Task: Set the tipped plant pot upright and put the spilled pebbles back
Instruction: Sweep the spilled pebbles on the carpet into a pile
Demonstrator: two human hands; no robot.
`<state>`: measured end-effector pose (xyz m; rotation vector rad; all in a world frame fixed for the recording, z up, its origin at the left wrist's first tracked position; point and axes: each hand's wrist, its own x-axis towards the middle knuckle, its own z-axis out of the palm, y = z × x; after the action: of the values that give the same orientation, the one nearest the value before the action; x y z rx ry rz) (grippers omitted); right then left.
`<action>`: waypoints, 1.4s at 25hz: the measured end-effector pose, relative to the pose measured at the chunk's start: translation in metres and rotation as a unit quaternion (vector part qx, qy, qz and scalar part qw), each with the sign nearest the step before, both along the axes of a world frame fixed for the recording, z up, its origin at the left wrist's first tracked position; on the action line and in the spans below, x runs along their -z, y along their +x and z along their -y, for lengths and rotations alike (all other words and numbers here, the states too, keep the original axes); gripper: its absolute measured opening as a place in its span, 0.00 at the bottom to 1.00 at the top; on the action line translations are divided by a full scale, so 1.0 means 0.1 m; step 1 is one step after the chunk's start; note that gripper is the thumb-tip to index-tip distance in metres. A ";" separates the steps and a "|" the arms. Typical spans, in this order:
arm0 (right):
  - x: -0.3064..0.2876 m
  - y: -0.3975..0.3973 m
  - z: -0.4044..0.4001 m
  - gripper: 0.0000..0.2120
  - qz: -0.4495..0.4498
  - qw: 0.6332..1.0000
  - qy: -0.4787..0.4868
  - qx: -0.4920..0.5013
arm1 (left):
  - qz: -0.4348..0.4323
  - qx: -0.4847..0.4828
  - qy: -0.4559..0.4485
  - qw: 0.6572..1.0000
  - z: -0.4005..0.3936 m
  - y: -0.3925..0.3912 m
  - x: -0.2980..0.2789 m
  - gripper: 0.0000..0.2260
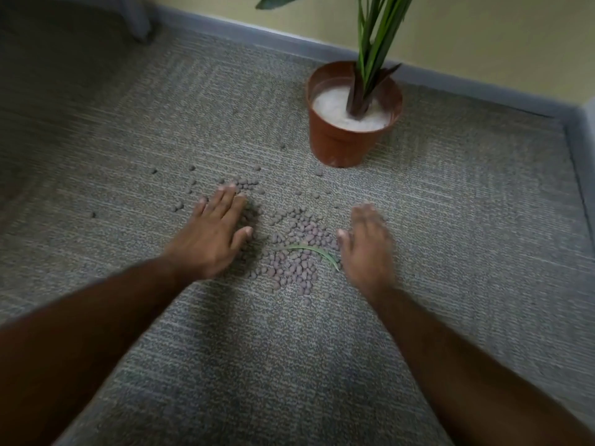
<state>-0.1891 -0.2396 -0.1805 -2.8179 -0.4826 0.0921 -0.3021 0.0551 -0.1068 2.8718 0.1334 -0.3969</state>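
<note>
A terracotta plant pot (335,141) stands upright on the grey carpet, with green stalks rising from a white filling (331,107). Brownish pebbles (297,249) lie spilled on the carpet in front of it, thickest between my hands, with loose ones scattered to the left (178,206). A fallen green leaf (317,251) lies across the pile. My left hand (217,235) rests flat, palm down, on the pile's left edge, fingers spread. My right hand (367,246), blurred, lies palm down on the right edge. Neither hand holds anything.
A grey baseboard (257,32) and a yellow wall run behind the pot, meeting a corner at the right (579,123). A grey furniture leg (138,20) stands at the top left. Carpet (289,365) stretches around the pile.
</note>
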 end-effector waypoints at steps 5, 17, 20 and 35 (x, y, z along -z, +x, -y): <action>0.05 0.43 0.32 0.33 -0.104 0.993 -0.059 0.000 | -0.036 0.226 0.103 0.968 -0.27 0.06 -0.78 0.35; -0.94 0.42 0.23 0.37 -0.166 0.927 -0.126 -0.311 | -0.057 0.091 0.065 0.992 -0.60 -0.39 -0.34 0.31; -1.03 0.90 0.45 0.44 -0.141 0.928 -0.205 -0.278 | -0.051 0.033 0.051 0.997 -0.89 -0.41 0.02 0.34; -0.03 0.03 -0.25 0.40 -0.100 0.992 -0.051 0.061 | 0.126 -0.343 -0.111 0.924 -1.24 -0.10 0.87 0.30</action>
<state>-0.1859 -0.2150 -0.1770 -2.8887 -0.2669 0.3812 -0.3126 0.1795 -0.1936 2.4127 0.9399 0.0935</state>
